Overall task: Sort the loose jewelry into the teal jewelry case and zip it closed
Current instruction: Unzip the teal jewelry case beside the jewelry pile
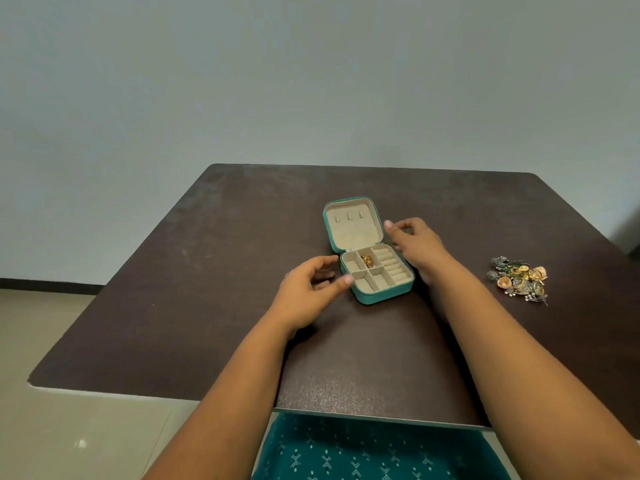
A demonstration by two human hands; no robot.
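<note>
The teal jewelry case [372, 297] lies open on the dark table [207, 289], its beige lid flat behind the tray. One gold piece [367, 260] sits in a rear middle compartment; the other compartments look bare. My left hand [311, 284] hovers at the tray's left side, fingers curled and apart, thumb tip by the rim. My right hand [414, 242] is at the case's right side near the hinge, fingers spread, holding nothing. A pile of loose jewelry [519, 278], gold and silver pieces, lies on the table to the right of my right forearm.
A plain pale wall stands behind the table. Light floor tiles show at the left. Teal patterned cloth [374, 452] on my lap shows below the table's near edge.
</note>
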